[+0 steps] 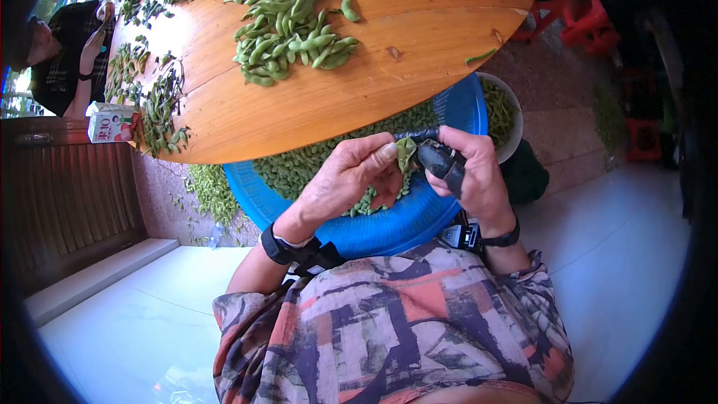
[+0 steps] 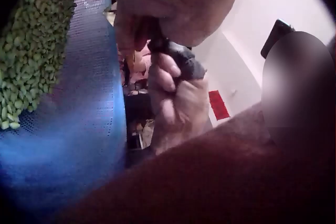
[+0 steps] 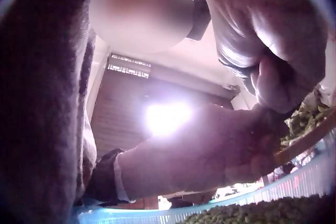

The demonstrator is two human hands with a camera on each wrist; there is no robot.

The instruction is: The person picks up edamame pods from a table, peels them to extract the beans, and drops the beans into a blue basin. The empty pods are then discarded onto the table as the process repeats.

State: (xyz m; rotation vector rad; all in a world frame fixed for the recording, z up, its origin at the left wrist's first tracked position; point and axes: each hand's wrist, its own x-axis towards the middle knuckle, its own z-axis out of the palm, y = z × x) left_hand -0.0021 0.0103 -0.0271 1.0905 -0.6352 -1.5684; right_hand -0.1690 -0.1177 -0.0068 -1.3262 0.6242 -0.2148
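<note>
Over the blue basket (image 1: 359, 236) both hands meet at one green soybean pod (image 1: 406, 151). My left hand (image 1: 340, 179) pinches it between thumb and forefinger, the other fingers curled below. At its other side my right hand (image 1: 479, 172) grips it, with black coverings on the thumb (image 1: 441, 164) and forefinger (image 1: 419, 135). Shelled green beans (image 1: 299, 168) fill the basket beneath; in the left wrist view these beans (image 2: 31, 45) lie left of the hands. The hands hide the pod in both wrist views.
The wooden table (image 1: 419, 37) overhangs the basket's far side, bearing piled pods (image 1: 292, 30) and a white-and-pink carton (image 1: 112, 123). A pale bowl (image 1: 516, 131) of green pieces stands right. Another person (image 1: 71, 60) sits left; red stools (image 1: 587, 19) stand back right.
</note>
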